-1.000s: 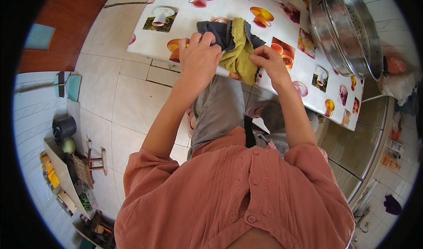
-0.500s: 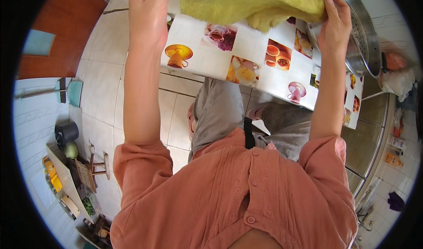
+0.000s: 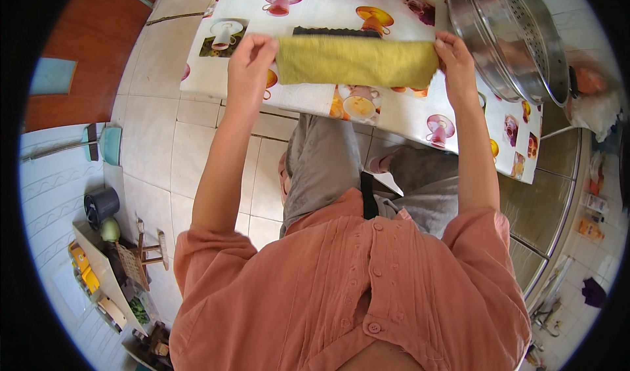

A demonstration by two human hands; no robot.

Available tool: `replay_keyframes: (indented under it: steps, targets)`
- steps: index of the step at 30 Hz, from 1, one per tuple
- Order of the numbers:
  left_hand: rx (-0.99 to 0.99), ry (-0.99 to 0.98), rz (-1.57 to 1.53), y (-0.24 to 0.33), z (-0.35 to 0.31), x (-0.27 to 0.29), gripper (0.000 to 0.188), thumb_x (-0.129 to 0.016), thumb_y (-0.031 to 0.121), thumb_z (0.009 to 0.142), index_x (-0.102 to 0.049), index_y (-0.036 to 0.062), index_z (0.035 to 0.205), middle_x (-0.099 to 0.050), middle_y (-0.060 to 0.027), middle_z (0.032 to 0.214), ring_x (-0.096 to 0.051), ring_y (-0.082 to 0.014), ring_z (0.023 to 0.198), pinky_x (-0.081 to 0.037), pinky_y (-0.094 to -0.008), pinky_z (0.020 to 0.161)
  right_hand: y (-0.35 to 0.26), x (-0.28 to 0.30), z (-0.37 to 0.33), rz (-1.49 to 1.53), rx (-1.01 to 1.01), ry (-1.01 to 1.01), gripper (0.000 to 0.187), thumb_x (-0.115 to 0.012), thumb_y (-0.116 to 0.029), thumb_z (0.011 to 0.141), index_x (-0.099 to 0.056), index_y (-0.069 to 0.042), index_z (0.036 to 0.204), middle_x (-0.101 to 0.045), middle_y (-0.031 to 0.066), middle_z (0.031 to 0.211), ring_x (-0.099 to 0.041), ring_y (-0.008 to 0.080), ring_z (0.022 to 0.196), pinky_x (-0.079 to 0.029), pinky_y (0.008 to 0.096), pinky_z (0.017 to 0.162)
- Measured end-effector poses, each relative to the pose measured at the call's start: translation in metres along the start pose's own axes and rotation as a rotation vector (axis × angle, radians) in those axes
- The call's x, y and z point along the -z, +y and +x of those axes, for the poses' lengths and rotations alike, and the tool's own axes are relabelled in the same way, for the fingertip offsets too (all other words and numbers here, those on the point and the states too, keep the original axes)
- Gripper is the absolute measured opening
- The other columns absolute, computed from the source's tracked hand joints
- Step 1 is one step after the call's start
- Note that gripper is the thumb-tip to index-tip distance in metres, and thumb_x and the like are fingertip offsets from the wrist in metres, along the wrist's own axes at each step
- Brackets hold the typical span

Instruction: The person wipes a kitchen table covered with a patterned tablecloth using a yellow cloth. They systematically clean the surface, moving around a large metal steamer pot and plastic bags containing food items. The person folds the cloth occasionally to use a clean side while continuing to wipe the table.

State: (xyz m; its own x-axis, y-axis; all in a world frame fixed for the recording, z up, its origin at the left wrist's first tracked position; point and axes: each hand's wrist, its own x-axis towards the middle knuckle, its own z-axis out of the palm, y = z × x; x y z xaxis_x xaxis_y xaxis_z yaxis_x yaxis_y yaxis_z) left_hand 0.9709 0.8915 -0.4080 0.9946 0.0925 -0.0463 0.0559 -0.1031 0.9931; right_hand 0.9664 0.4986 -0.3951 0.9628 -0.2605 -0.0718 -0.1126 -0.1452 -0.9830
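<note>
Table (image 3: pixel 295 99) with cup-print cover, angled across top. Stacked steel steamer (image 3: pixel 489 39) on table's right side. Yellow-green cloth (image 3: pixel 357 62) stretched flat between both hands, over table's near edge; contact with tabletop can't tell. Left hand (image 3: pixel 252 62) closed, pinching cloth's upper left corner. Right hand (image 3: pixel 457 62) pinching upper right corner, thumb and fingers. Dark fabric strip (image 3: pixel 335 32) shows just beyond cloth's far edge.

Left hand (image 3: pixel 254 52) at one end, right hand (image 3: pixel 455 54) at the other, the cloth (image 3: pixel 357 62) stretches between them above the tablecloth (image 3: pixel 295 98), a second cloth (image 3: pixel 335 31) just beyond it; on the table's right sits the steamer pot (image 3: pixel 489 43), and away left, a stool (image 3: pixel 134 262) and bucket (image 3: pixel 102 205).
</note>
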Motion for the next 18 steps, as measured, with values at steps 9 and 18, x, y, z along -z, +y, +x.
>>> replay_keyframes:
  steps: [9,18]
  targets:
    - [-0.671,-0.179,0.578,0.01,0.007,-0.099,0.029,-0.064,0.023,0.101,-0.067,0.0117,0.128,-0.067,-0.0082,0.127,-0.062,-0.0294,0.12,-0.047,-0.0445,0.104,0.042,0.01,-0.042,-0.377,0.237,0.152,0.036,-0.067,-0.015,0.102,-0.062,0.003,0.132,-0.074,0.0141,0.112,-0.069,0.0199,0.096,-0.054,0.0331,0.089]
    - [-0.743,-0.463,1.213,-0.038,0.006,-0.136,0.049,-0.034,0.043,0.112,-0.042,0.0348,0.16,-0.027,-0.0009,0.173,-0.022,-0.0298,0.16,-0.015,-0.0657,0.127,0.08,0.036,-0.094,-0.945,0.477,0.141,0.049,-0.067,-0.017,0.097,-0.055,0.0,0.142,-0.057,0.0205,0.145,-0.055,0.0423,0.129,-0.045,0.048,0.106]
